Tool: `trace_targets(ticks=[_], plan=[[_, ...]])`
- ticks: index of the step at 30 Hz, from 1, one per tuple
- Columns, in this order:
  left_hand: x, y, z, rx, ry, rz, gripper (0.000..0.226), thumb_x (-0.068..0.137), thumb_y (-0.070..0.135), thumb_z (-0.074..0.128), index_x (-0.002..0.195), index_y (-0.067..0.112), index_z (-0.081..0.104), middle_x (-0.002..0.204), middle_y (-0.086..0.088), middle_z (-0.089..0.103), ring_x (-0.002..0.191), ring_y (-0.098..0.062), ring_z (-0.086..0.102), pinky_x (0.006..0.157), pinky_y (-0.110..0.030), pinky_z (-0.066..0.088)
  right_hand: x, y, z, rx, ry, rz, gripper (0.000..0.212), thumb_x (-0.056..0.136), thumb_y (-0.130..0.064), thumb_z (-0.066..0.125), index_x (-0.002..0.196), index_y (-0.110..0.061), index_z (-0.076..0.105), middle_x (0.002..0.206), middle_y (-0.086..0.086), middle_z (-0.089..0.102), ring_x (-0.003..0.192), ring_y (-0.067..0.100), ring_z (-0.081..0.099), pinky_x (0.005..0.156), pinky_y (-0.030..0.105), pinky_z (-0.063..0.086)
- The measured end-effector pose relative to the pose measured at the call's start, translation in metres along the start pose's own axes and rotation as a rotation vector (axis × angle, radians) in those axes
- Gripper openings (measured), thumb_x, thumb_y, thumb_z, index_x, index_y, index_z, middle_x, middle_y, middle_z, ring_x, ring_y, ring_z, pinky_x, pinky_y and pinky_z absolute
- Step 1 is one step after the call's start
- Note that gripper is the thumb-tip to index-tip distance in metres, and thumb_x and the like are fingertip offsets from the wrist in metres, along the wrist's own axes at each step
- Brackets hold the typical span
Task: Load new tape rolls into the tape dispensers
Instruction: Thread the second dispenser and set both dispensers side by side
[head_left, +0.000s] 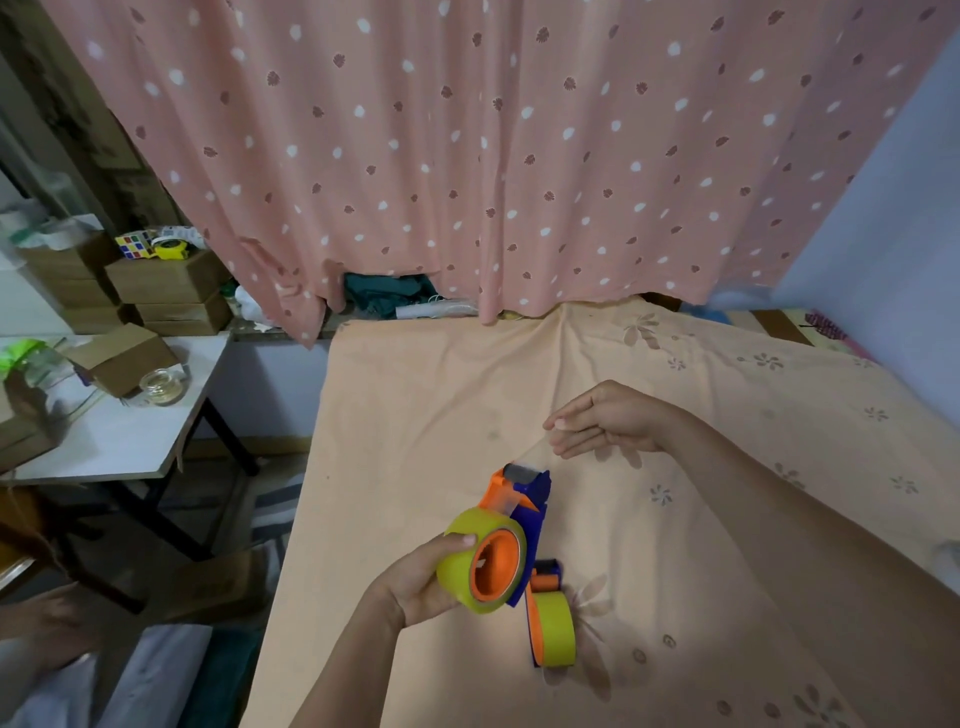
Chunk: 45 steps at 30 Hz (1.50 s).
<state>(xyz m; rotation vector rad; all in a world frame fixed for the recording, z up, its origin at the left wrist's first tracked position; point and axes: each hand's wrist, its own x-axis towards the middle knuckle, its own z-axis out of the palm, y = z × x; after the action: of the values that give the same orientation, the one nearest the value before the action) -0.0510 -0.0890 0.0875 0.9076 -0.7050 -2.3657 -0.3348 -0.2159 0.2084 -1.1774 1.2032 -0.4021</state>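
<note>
My left hand (421, 582) grips a yellow tape roll (460, 558) that sits on the orange hub of a blue and orange tape dispenser (524, 501), held above the bed. A clear strip of tape runs from the dispenser's roller up to my right hand (605, 421), whose thumb and fingertip pinch its end. A second dispenser (548, 623), also carrying a yellow roll, lies on the sheet just below and right of the first.
The work surface is a bed with a peach flowered sheet (701, 545). A pink dotted curtain (493, 156) hangs behind it. To the left stands a white table (130, 441) with cardboard boxes and a clear tape roll (162, 387).
</note>
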Motion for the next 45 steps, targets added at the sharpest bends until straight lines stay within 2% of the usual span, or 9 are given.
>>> trace_targets(ticks=[7, 11, 16, 20, 25, 34, 38, 42, 45], plan=[[0.002, -0.001, -0.010, -0.055, 0.053, 0.061, 0.096, 0.059, 0.038, 0.095, 0.139, 0.008, 0.051, 0.128, -0.018, 0.066, 0.115, -0.033, 0.064, 0.100, -0.048, 0.048, -0.004, -0.006, -0.004, 0.054, -0.134, 0.028, 0.027, 0.096, -0.009, 0.064, 0.121, 0.000, 0.067, 0.116, 0.018, 0.073, 0.113, 0.026, 0.070, 0.085, 0.026, 0.059], [0.000, -0.003, -0.016, -0.150, 0.051, 0.093, 0.077, 0.063, 0.040, 0.092, 0.128, 0.007, 0.067, 0.130, -0.023, 0.064, 0.116, -0.039, 0.064, 0.101, -0.052, 0.047, -0.009, -0.004, -0.003, -0.088, -0.188, -0.010, 0.038, 0.083, -0.002, 0.078, 0.120, -0.010, 0.070, 0.120, 0.009, 0.074, 0.116, 0.020, 0.068, 0.090, 0.024, 0.058], [-0.003, -0.008, -0.011, -0.238, -0.034, 0.092, 0.083, 0.069, 0.047, 0.086, 0.135, 0.005, 0.059, 0.138, -0.025, 0.055, 0.124, -0.042, 0.053, 0.116, -0.061, 0.025, -0.009, 0.008, 0.018, -0.032, 0.032, -0.240, 0.014, 0.089, -0.009, 0.073, 0.101, -0.009, 0.080, 0.101, 0.013, 0.078, 0.098, 0.028, 0.075, 0.082, 0.030, 0.062], [-0.007, -0.006, 0.001, -0.405, -0.165, 0.109, 0.097, 0.074, 0.054, 0.076, 0.147, 0.003, 0.038, 0.138, -0.027, 0.050, 0.121, -0.046, 0.051, 0.101, -0.058, 0.043, -0.007, 0.021, 0.038, -0.149, 0.246, -0.373, 0.016, 0.089, -0.013, 0.073, 0.098, -0.022, 0.083, 0.119, -0.008, 0.071, 0.113, 0.003, 0.065, 0.093, 0.021, 0.054], [-0.007, -0.001, 0.011, -0.491, -0.261, 0.103, 0.105, 0.079, 0.066, 0.061, 0.156, 0.004, 0.022, 0.129, -0.029, 0.053, 0.105, -0.042, 0.058, 0.094, -0.049, 0.049, -0.010, 0.039, 0.066, 0.013, 0.426, -0.479, 0.016, 0.087, -0.010, 0.075, 0.093, -0.024, 0.080, 0.089, -0.014, 0.079, 0.089, -0.004, 0.073, 0.075, 0.003, 0.049], [0.003, 0.002, 0.024, -0.582, -0.230, 0.152, 0.099, 0.081, 0.074, 0.051, 0.151, 0.007, 0.028, 0.125, -0.023, 0.054, 0.101, -0.030, 0.059, 0.091, -0.040, 0.054, -0.005, 0.065, 0.108, 0.113, 0.651, -0.477, 0.006, 0.081, -0.017, 0.081, 0.083, -0.017, 0.075, 0.080, -0.006, 0.079, 0.079, 0.004, 0.074, 0.069, 0.009, 0.051], [0.009, 0.001, 0.026, -0.608, -0.140, 0.147, 0.102, 0.081, 0.073, 0.054, 0.155, 0.009, 0.028, 0.126, -0.025, 0.056, 0.102, -0.034, 0.060, 0.089, -0.043, 0.056, -0.003, 0.071, 0.124, 0.117, 0.651, -0.465, 0.009, 0.086, -0.015, 0.076, 0.082, -0.023, 0.080, 0.088, -0.006, 0.079, 0.090, 0.008, 0.074, 0.084, 0.029, 0.057], [0.014, -0.001, 0.024, -0.622, -0.096, 0.153, 0.096, 0.077, 0.067, 0.069, 0.145, 0.003, 0.046, 0.127, -0.031, 0.059, 0.105, -0.040, 0.062, 0.090, -0.048, 0.054, 0.001, 0.080, 0.132, -0.013, 0.737, -0.437, 0.009, 0.089, -0.013, 0.071, 0.087, -0.015, 0.079, 0.093, 0.000, 0.074, 0.091, 0.014, 0.071, 0.086, 0.039, 0.058], [0.016, -0.006, 0.019, -0.600, -0.035, 0.161, 0.088, 0.073, 0.063, 0.075, 0.133, -0.001, 0.061, 0.130, -0.031, 0.059, 0.108, -0.045, 0.062, 0.091, -0.052, 0.053, -0.001, 0.087, 0.142, 0.015, 0.662, -0.388, 0.022, 0.093, -0.011, 0.064, 0.088, -0.026, 0.079, 0.092, -0.007, 0.077, 0.091, 0.009, 0.072, 0.085, 0.036, 0.059]])
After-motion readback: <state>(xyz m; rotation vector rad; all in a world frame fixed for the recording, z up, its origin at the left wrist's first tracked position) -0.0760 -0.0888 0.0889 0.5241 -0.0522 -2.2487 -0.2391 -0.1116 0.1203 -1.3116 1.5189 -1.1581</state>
